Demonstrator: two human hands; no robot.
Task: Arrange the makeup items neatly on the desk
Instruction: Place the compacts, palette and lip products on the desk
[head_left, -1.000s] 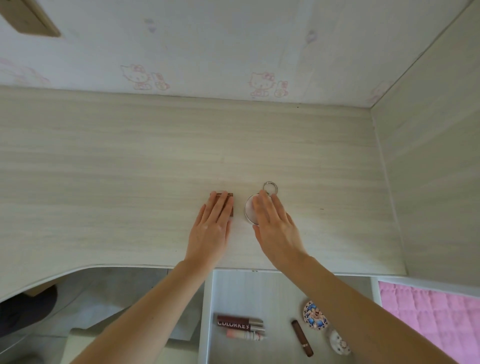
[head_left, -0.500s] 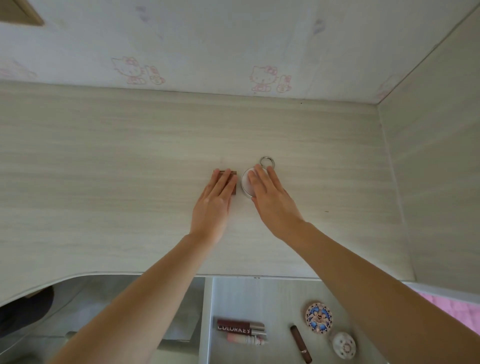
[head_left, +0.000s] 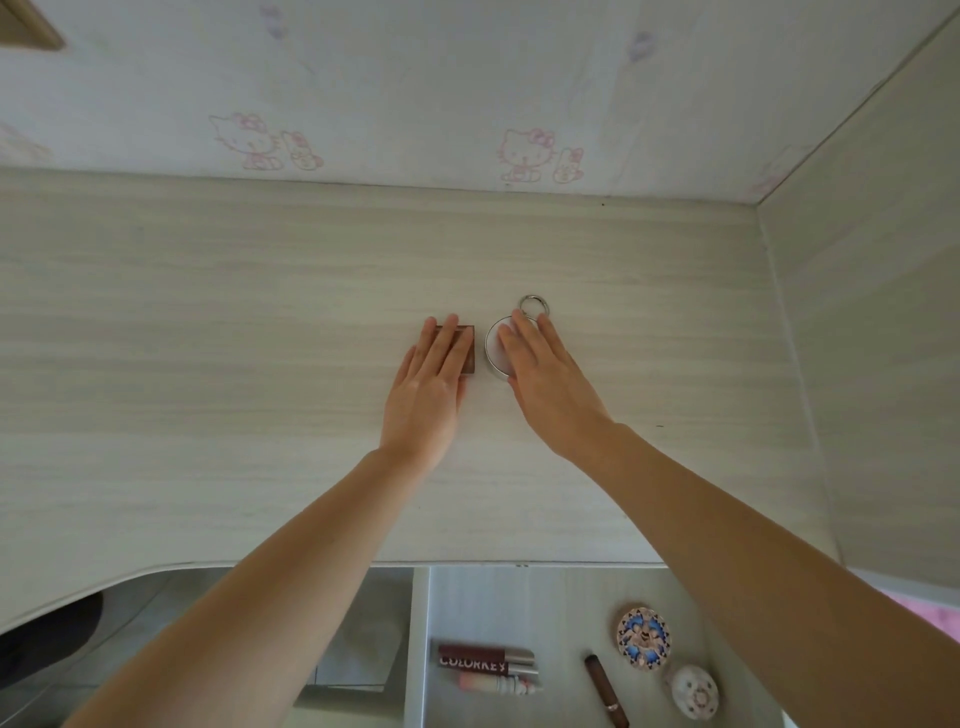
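Both hands lie flat on the desk (head_left: 208, 389), fingers straight and together, each pressing one item rather than gripping it. Left hand (head_left: 428, 397) covers most of a small brown square compact (head_left: 467, 347); only its right strip and far edge show past the fingers. Right hand (head_left: 545, 379) rests on a round white compact (head_left: 496, 345), with its metal ring (head_left: 533, 305) sticking out at the far side just beyond the fingertips.

Key relation: the two compacts sit side by side, just apart, mid-desk, square one left, round one right. Their far edges look roughly level, so the row runs left-right, parallel to the far wall. Each hand is directly over its own item; no crossing needed.

The rest of the makeup is near, below the desk edge, in an open drawer (head_left: 519, 597):
- two lip tubes (head_left: 485, 657) stacked at the left, long axes left-right
- a pale pink tube (head_left: 493, 683) just nearer, same axis
- a dark brown lipstick (head_left: 605, 688) mid-drawer, long axis angled near-far
- a patterned round compact (head_left: 643, 636) and a white round case (head_left: 695, 692) at the right

Judgement: the drawer lies under the right forearm, so the right hand is likely closer to the round cases and the lipstick; the left hand is likely closer to the tubes. Either has to pull back toward the near edge to fetch the next piece.
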